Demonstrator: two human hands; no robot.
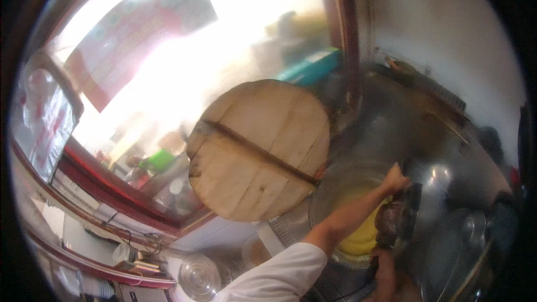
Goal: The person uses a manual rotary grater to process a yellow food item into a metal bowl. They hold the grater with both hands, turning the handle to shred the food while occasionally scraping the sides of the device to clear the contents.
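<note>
A wide round pot [321, 205] stands before me amid steam, with a yellow mass [358, 241] inside. My left hand [395, 180] reaches across it from a white sleeve and is closed at the upper end of a dark object [390, 218]. At that object's lower end is my right hand [382, 258], its fingers partly hidden. The dark object lies over the pot's right side; blur and steam keep its exact kind unclear. Beyond the pot, a large round wooden lid [260, 151] with a bar handle leans upright near the window.
Steam covers a metal worktop [428, 176] at right, where a ladle [474, 226] lies in a dark vessel. A clear round lid [199, 277] is at lower left, below a shelf [142, 274]. A red-framed window [126, 188] rises beyond, with a teal box [310, 67] near it.
</note>
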